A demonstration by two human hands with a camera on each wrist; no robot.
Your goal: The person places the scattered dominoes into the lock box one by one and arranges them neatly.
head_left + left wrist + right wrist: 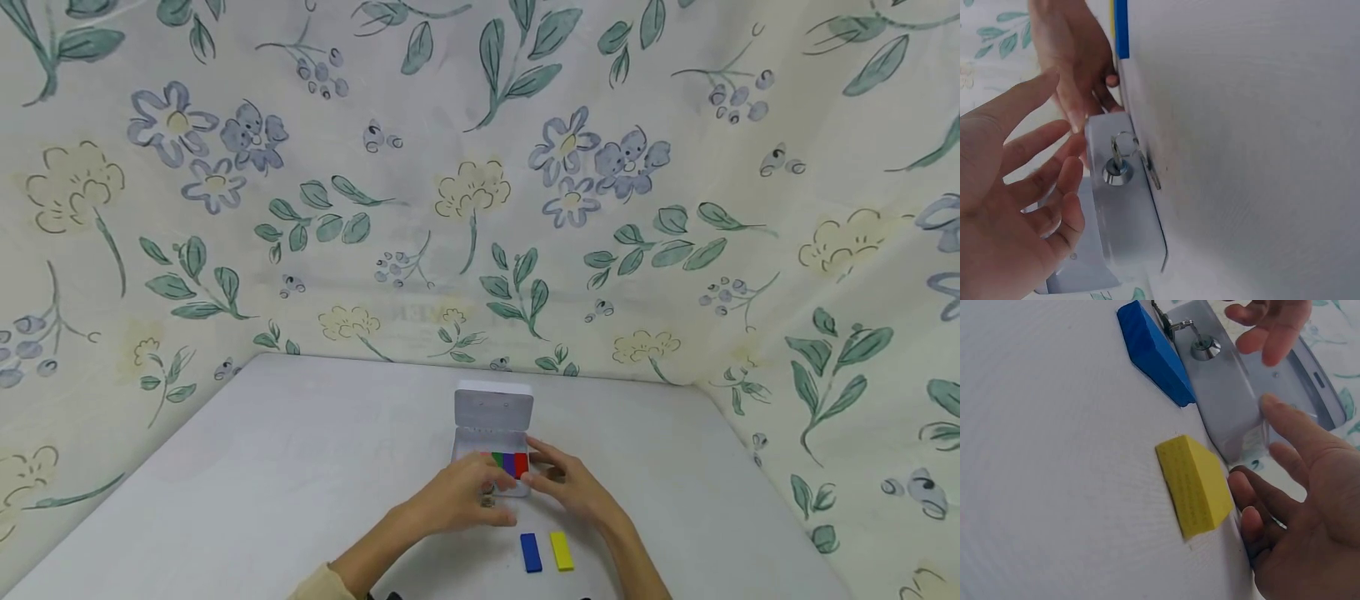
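A pale grey metal box (493,392) stands with its lid raised at the back, a row of coloured blocks inside. A red block (521,465), a purple block (508,463) and a green block (497,459) show; the left hand hides the rest. Above the box's front left part hovers the left hand (468,492), fingers loosely bent with nothing visible in them. The right hand (577,487) is at the box's right side, its thumb touching the front corner. Keys on a ring hang from the front lock (1117,172).
On the white table (300,450), a blue block (531,552) and a yellow block (562,551) lie apart in front of the box, nearer the person. A flower-patterned cloth (420,275) hangs behind the table and along its sides.
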